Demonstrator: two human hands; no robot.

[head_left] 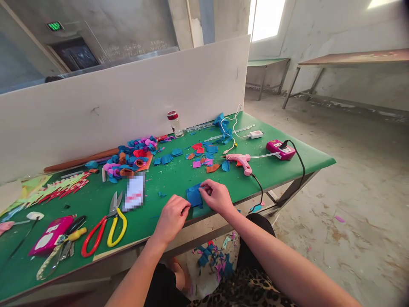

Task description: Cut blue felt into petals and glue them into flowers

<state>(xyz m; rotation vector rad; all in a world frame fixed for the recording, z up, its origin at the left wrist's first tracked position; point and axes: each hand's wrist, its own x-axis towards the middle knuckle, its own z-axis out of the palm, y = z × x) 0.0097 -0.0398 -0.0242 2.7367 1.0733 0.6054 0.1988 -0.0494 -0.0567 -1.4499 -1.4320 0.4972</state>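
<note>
A square blue crepe-paper piece [193, 195] is at the near edge of the green table, between my two hands. My right hand [217, 197] is closed in a pinch at its right edge. My left hand [172, 216] has curled fingers, with the fingertips by the paper's lower left corner; whether they grip it is hidden. Beyond my right hand lies a pink glue gun [241, 161] with a clear glue stick in its back. Loose blue scraps [166, 159], red scraps [198, 147] and a brown scrap [212, 168] are scattered farther back.
Scissors with red and yellow handles [111, 226] lie left of a blurred card [134, 192]. Behind are a heap of rolled paper pieces [128, 157] and a red-lidded glass jar [175, 124]. A pink power socket [280, 150] sits right, its black cord [300, 160] hanging over the edge.
</note>
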